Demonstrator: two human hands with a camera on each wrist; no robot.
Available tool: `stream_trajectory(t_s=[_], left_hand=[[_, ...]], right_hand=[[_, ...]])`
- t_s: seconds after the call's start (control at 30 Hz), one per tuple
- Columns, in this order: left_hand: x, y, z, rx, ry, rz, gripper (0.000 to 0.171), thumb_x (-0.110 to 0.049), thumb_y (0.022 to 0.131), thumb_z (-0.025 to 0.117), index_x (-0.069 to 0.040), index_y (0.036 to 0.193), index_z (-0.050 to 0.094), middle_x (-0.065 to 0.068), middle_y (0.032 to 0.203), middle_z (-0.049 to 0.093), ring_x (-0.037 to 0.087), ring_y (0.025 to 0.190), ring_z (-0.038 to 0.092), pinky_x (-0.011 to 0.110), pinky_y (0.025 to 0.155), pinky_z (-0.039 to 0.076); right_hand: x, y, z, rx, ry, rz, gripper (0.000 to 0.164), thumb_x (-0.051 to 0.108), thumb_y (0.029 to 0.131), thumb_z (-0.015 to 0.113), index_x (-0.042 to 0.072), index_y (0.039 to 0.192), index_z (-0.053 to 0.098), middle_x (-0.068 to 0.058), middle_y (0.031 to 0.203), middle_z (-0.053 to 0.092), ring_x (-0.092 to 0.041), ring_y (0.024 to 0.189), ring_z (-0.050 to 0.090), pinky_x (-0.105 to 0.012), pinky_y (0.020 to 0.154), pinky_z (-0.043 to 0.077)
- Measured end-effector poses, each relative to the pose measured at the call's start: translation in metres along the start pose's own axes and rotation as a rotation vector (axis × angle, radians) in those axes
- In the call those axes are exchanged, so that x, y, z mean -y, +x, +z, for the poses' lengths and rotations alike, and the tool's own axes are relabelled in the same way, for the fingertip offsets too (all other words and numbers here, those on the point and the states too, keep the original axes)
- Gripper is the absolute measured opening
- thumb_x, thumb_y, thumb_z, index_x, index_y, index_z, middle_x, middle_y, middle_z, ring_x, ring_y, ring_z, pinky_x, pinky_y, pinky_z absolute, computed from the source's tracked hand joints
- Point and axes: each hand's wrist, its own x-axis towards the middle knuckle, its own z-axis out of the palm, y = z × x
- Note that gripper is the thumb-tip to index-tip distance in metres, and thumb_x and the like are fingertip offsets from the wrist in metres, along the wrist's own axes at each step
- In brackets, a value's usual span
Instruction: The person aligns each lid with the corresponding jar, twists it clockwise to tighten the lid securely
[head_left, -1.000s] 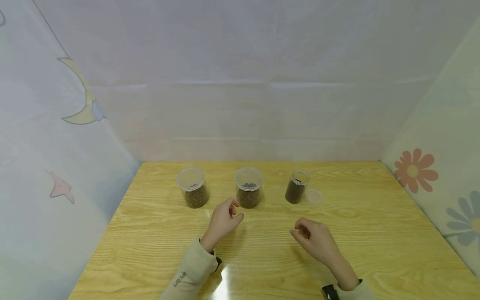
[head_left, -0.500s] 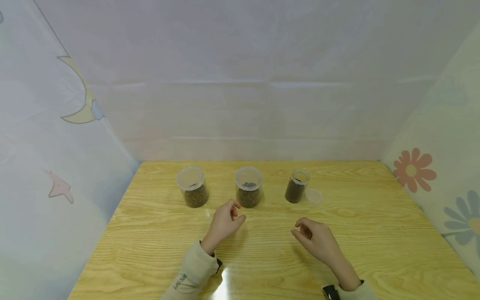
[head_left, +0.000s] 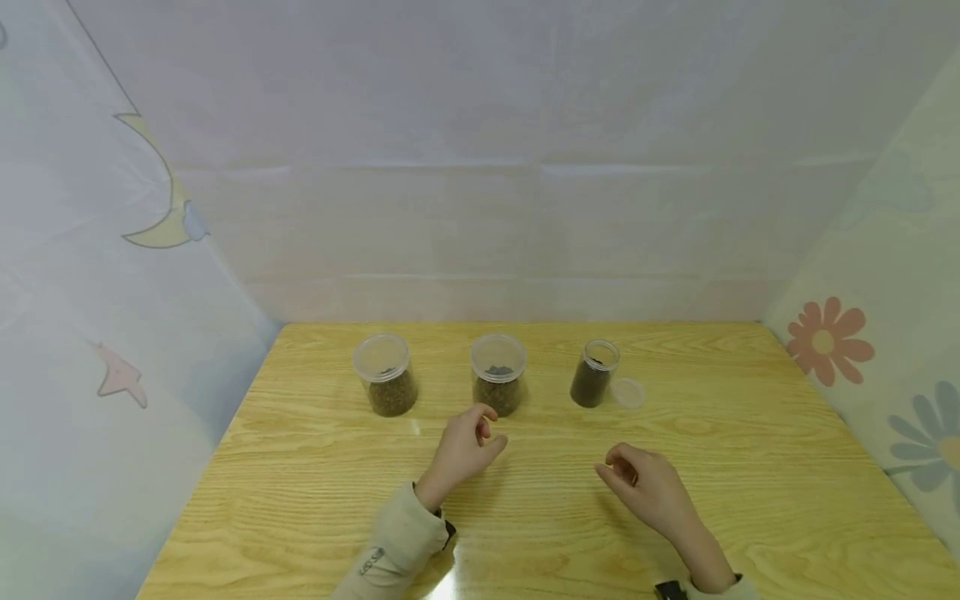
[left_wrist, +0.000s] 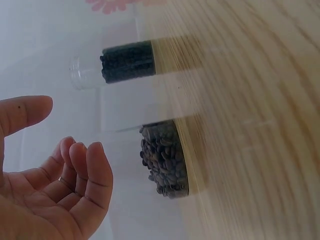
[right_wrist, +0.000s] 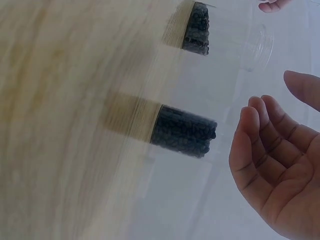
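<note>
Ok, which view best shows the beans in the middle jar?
Left wrist view: the beans look large, individually distinct. The head view shows them small in the middle jar; right wrist shows them darker, near the top edge.

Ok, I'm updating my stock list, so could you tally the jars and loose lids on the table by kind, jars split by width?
Wide jars: 2
Narrow jar: 1
Loose lid: 1
Total: 4

table (head_left: 750,450): three upright jars (head_left: 497,367), in a row | lid (head_left: 627,393) beside rightmost jar (head_left: 592,375) | hands (head_left: 461,448) (head_left: 652,492) loosely curled
</note>
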Motion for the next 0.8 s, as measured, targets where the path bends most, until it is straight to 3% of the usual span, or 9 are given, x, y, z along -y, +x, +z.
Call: stream_trajectory(t_s=[0.37, 0.6, 0.8], left_hand=[[-0.005, 0.005, 0.012, 0.035, -0.026, 0.049, 0.02, -0.012, 0.082, 0.063, -0.004, 0.099, 0.057, -0.002, 0.068, 0.046, 0.006, 0.049, 0.036, 0.021, 0.047, 0.034], [-0.012, 0.007, 0.02, 0.089, -0.035, 0.035, 0.023, -0.012, 0.082, 0.063, -0.003, 0.103, 0.057, -0.003, 0.07, 0.047, 0.006, 0.049, 0.036, 0.02, 0.047, 0.034], [-0.013, 0.01, 0.025, 0.088, -0.026, 0.073, 0.023, -0.012, 0.081, 0.064, -0.002, 0.101, 0.058, 0.002, 0.071, 0.05, 0.004, 0.05, 0.036, 0.02, 0.048, 0.035]], right_hand=[[-0.007, -0.009, -0.003, -0.007, 0.008, 0.046, 0.009, 0.009, 0.08, 0.068, 0.01, 0.077, 0.06, 0.014, 0.06, 0.047, 0.002, 0.052, 0.041, -0.02, 0.046, 0.039], [-0.009, -0.014, -0.006, 0.013, 0.006, 0.115, 0.01, 0.012, 0.081, 0.068, 0.012, 0.075, 0.06, 0.013, 0.06, 0.049, 0.001, 0.052, 0.044, -0.02, 0.047, 0.04], [-0.011, -0.018, -0.008, 0.021, 0.017, 0.136, 0.013, 0.012, 0.082, 0.067, 0.013, 0.072, 0.059, 0.013, 0.059, 0.05, 0.001, 0.051, 0.045, -0.02, 0.046, 0.04]])
